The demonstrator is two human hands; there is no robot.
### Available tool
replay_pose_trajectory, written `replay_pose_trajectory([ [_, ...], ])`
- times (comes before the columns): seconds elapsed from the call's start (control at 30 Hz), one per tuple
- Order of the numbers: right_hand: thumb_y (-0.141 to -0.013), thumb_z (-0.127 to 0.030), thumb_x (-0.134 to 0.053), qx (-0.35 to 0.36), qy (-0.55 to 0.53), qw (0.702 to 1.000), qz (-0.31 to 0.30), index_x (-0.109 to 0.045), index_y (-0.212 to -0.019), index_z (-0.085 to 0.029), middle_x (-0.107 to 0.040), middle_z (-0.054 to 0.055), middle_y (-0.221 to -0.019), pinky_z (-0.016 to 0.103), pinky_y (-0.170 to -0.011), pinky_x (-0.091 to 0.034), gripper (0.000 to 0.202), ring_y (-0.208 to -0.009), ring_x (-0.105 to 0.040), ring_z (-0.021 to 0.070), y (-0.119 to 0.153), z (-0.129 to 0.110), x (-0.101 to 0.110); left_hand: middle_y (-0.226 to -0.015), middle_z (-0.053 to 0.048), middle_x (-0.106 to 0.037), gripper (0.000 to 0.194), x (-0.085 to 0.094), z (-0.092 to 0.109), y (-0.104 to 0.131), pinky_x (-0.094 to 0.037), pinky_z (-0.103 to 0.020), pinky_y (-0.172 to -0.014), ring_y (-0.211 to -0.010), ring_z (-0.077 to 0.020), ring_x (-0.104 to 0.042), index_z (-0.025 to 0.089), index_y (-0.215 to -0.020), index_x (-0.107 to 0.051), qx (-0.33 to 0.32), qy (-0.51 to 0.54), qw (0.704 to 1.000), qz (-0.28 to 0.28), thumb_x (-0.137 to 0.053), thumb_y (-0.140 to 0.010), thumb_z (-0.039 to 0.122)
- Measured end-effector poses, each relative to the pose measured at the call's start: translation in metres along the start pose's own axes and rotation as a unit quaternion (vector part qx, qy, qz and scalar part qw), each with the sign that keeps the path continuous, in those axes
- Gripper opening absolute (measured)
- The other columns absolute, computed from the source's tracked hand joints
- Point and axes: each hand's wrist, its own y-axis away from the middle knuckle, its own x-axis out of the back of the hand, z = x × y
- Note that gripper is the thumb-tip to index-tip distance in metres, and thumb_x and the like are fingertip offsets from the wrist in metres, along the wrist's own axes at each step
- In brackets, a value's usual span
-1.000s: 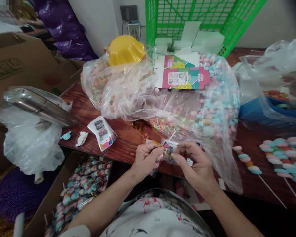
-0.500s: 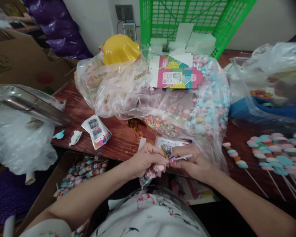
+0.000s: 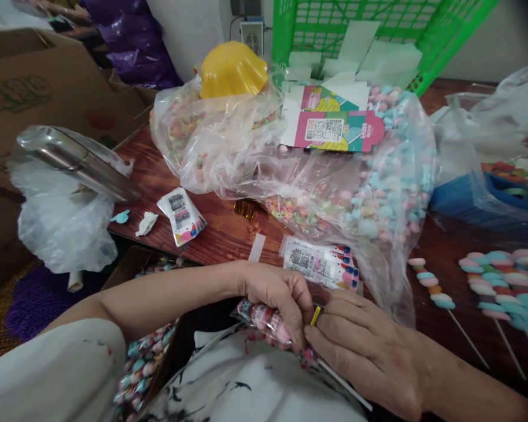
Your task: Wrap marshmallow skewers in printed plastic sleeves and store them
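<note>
My left hand (image 3: 277, 290) is closed around a bagged marshmallow candy skewer (image 3: 263, 318) in clear wrap, held just above my lap. Its white stick (image 3: 345, 384) slants down to the right, below my right hand (image 3: 372, 346). The fingers of that hand are pinched at the gathered neck of the bag, where a short yellow twist tie (image 3: 315, 315) sticks up between the two hands. How the tie sits around the neck is partly hidden by my fingers. Beyond the hands, printed packets (image 3: 319, 261) lie on the table edge.
Unbagged skewers (image 3: 437, 284) lie at the right. Large clear bags of candy (image 3: 255, 158) fill the table's middle, near a green crate (image 3: 286, 35). A steel flask (image 3: 83, 164), a card stack (image 3: 182, 217) and a box of bagged skewers (image 3: 136, 375) are at the left.
Both hands have come lower and nearer my body with the skewer. Its stick now points down to the right, and the view has shifted, so the table things appear further right.
</note>
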Motion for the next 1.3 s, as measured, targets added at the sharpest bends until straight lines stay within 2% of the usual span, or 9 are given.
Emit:
replay_pose_trajectory([
  [0.3, -0.091, -0.015, -0.044, -0.022, 0.025, 0.998, -0.043, -0.061, -0.087, -0.017, -0.062, 0.002, -0.086, 0.041, -0.082, -0.034, 0.018, -0.086, -0.052, 0.0178, -0.011, -0.003, 0.008, -0.054, 0.002, -0.065, 0.015, 0.001, 0.003, -0.006, -0.049, -0.021, -0.047, -0.049, -0.0116, -0.058, 0.013, -0.063, -0.070, -0.039, -0.074, 0.996, -0.022, -0.081, -0.053, 0.015],
  [0.47, -0.089, -0.012, -0.042, -0.037, 0.069, 0.993, -0.091, -0.059, -0.087, -0.015, -0.058, 0.003, -0.075, 0.036, -0.067, -0.031, 0.018, -0.067, -0.047, 0.0152, -0.014, -0.007, 0.000, -0.055, 0.002, -0.062, 0.017, 0.004, 0.031, 0.012, -0.043, -0.022, -0.051, -0.055, -0.0129, -0.055, 0.014, -0.060, -0.068, -0.025, -0.376, 0.926, 0.025, -0.073, -0.067, 0.029],
  [0.53, -0.087, -0.011, -0.042, -0.054, 0.104, 0.989, -0.092, -0.058, -0.085, -0.015, -0.056, 0.003, -0.071, 0.035, -0.063, -0.030, 0.017, -0.062, -0.044, 0.0151, -0.008, 0.002, -0.007, -0.055, 0.000, -0.060, 0.026, -0.006, 0.041, 0.022, -0.041, -0.024, -0.051, -0.055, -0.0139, -0.053, 0.014, -0.060, -0.067, -0.029, -0.561, 0.817, 0.127, -0.070, -0.070, 0.037],
  [0.67, -0.082, -0.010, -0.042, -0.196, 0.131, 0.972, 0.017, -0.057, -0.075, -0.015, -0.054, 0.004, -0.064, 0.032, -0.060, -0.031, 0.016, -0.059, -0.044, 0.0154, 0.002, 0.040, -0.011, -0.076, -0.008, -0.063, 0.016, -0.041, 0.039, 0.029, -0.043, -0.033, -0.068, -0.075, -0.0198, -0.055, 0.012, -0.077, -0.065, -0.166, -0.801, 0.417, 0.395, -0.054, -0.083, 0.021],
  [0.73, -0.083, -0.012, -0.042, -0.292, 0.077, 0.949, 0.093, -0.055, -0.073, -0.016, -0.052, 0.001, -0.061, 0.028, -0.058, -0.032, 0.017, -0.059, -0.045, 0.0134, 0.000, 0.050, -0.006, -0.084, -0.010, -0.062, 0.017, -0.049, 0.028, 0.022, -0.043, -0.037, -0.071, -0.081, -0.0222, -0.055, 0.011, -0.083, -0.064, -0.203, -0.823, 0.330, 0.416, -0.047, -0.084, 0.011],
  [0.93, -0.083, -0.023, -0.049, -0.426, -0.356, 0.796, 0.239, -0.051, -0.067, -0.017, -0.044, -0.005, -0.056, 0.020, -0.049, -0.030, 0.017, -0.051, -0.039, 0.0068, -0.029, 0.014, -0.003, -0.084, -0.007, -0.065, 0.029, -0.013, 0.018, -0.001, -0.048, -0.028, -0.065, -0.067, -0.0144, -0.057, 0.013, -0.098, -0.065, -0.406, -0.492, 0.645, 0.421, -0.039, -0.091, 0.024],
  [1.1, -0.073, -0.032, -0.061, -0.459, -0.549, 0.655, 0.246, -0.046, -0.060, -0.016, -0.038, -0.007, -0.050, 0.019, -0.044, -0.025, 0.024, -0.045, -0.032, 0.0048, -0.029, 0.003, -0.014, -0.127, -0.011, -0.056, 0.035, -0.019, 0.009, 0.015, -0.037, -0.043, -0.101, -0.121, -0.0261, -0.047, 0.023, -0.116, -0.062, -0.467, -0.409, 0.663, 0.418, -0.060, -0.083, 0.035],
  [1.2, -0.074, -0.032, -0.061, -0.456, -0.548, 0.645, 0.276, -0.048, -0.063, -0.016, -0.042, -0.006, -0.051, 0.018, -0.045, -0.027, 0.023, -0.046, -0.035, 0.0051, -0.034, 0.007, -0.020, -0.145, -0.011, -0.038, 0.081, -0.026, -0.011, 0.015, -0.037, -0.043, -0.102, -0.129, -0.0260, -0.038, 0.030, -0.144, -0.029, -0.415, -0.326, 0.714, 0.460, -0.069, -0.075, 0.037],
  [1.3, -0.080, -0.032, -0.056, -0.423, -0.539, 0.663, 0.301, -0.048, -0.067, -0.017, -0.045, -0.005, -0.053, 0.020, -0.048, -0.034, 0.022, -0.048, -0.040, 0.0065, -0.050, 0.006, -0.038, -0.113, -0.011, -0.060, 0.069, -0.029, -0.030, 0.019, -0.049, -0.029, -0.076, -0.090, -0.0161, -0.059, 0.023, -0.144, -0.030, -0.375, -0.195, 0.814, 0.398, -0.059, -0.084, 0.039],
])
